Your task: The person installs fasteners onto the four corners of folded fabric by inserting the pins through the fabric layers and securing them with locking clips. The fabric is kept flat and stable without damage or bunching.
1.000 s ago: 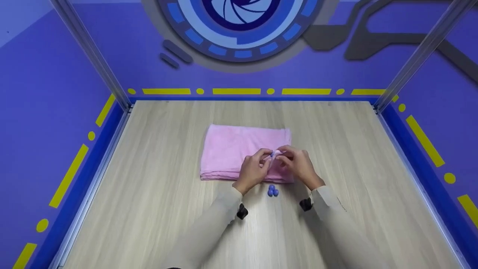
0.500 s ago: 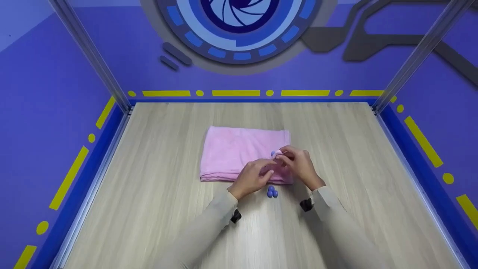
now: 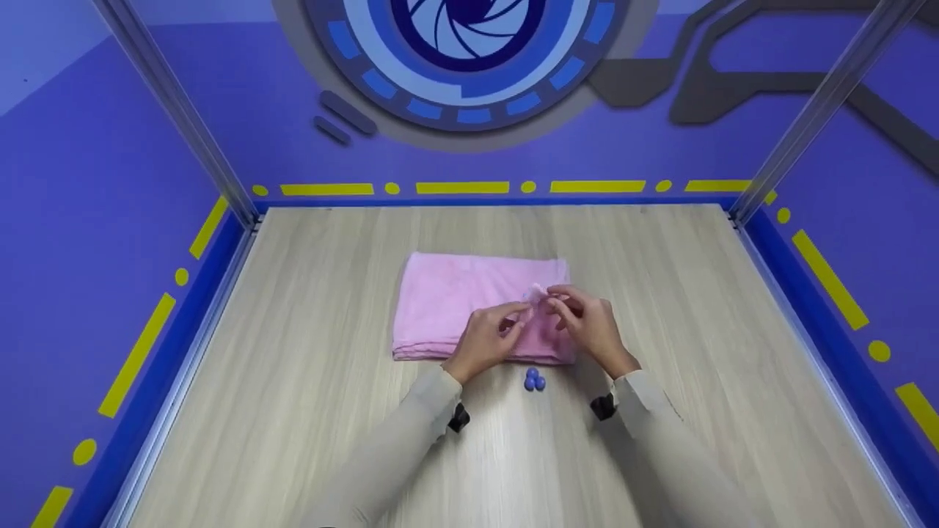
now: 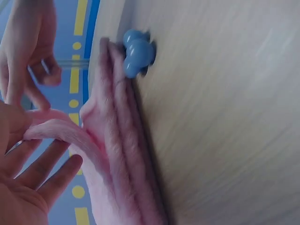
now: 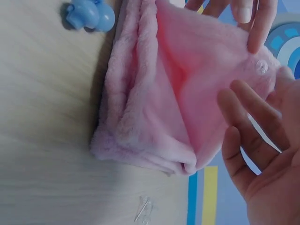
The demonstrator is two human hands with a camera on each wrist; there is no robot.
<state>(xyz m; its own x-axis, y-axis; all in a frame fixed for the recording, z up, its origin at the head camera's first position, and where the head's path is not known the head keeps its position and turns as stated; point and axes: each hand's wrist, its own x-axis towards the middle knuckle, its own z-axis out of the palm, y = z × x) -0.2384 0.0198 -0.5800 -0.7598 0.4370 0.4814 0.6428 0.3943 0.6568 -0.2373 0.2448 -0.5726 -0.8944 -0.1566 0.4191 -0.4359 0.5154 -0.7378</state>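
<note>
Left hand (image 3: 486,339) has shifted slightly leftward, pinching the pink cloth (image 3: 444,301)

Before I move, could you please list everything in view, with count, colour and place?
cloth: one, pink, folded, partly lifted, on the table
rounded lobes: three clustered, blue, before the cloth's near edge
clear piece: one, transparent, on the lifted cloth
small item: one, clear, right of the cloth
table: one, light wood, under the cloth
walls: three, mostly purple, around the table
posts: two, grey, far corners
sleeves: two, beige, foreground
wrist devices: two, black, at sleeve ends
left hand: one, pinching the cloth
right hand: one, at its lifted edge
</note>
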